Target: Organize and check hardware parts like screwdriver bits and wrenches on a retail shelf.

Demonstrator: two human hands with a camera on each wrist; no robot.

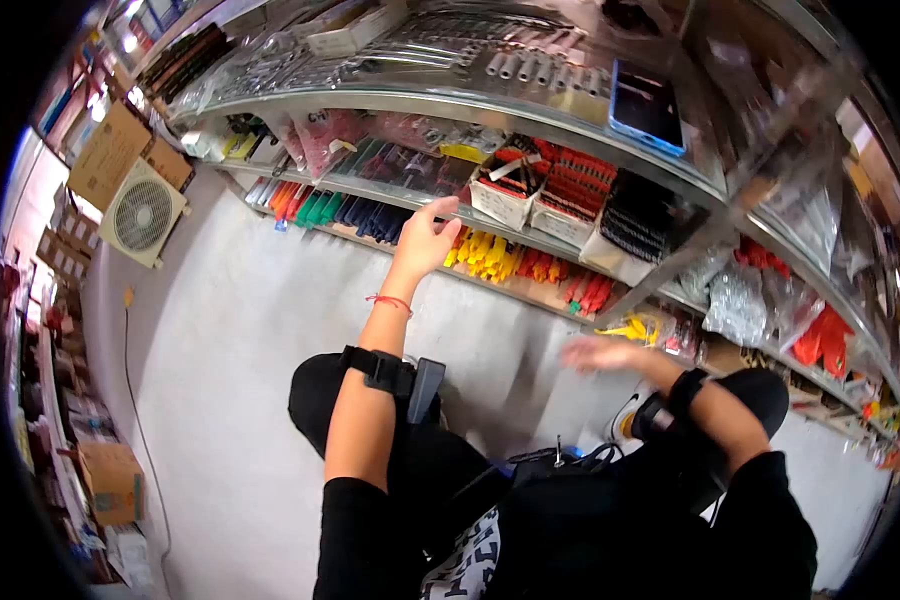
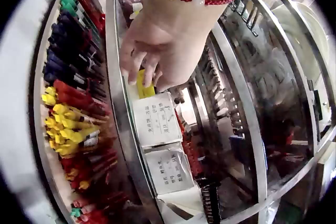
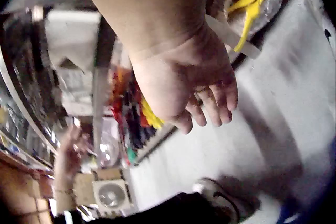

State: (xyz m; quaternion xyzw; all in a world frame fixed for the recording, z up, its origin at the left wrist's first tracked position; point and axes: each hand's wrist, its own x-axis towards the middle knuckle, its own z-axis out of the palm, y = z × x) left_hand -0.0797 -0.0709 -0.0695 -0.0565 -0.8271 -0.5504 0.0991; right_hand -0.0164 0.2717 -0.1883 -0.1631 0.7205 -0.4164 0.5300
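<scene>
My left hand [image 1: 425,242] reaches toward the middle shelf, its fingers loosely bent in front of the shelf edge. In the left wrist view it overlaps a small yellow piece [image 2: 145,85] beside a labelled white box [image 2: 156,120]; nothing shows in its grasp. The box holds red and black packs in the head view. Below that shelf lies a bundle of yellow-handled tools [image 1: 487,257]. My right hand [image 1: 607,353], blurred in the head view, hangs over the floor near the lower shelf. In the right wrist view its palm and loosely bent fingers [image 3: 211,109] hold nothing.
A phone [image 1: 647,108] lies on the glass-edged top shelf [image 1: 450,103], among metal sockets. Red, green and dark blue tools [image 1: 368,218] line the bottom shelf. To the left stand a fan unit [image 1: 143,213] and a cardboard box [image 1: 111,483], with a cable [image 1: 135,400] across the floor.
</scene>
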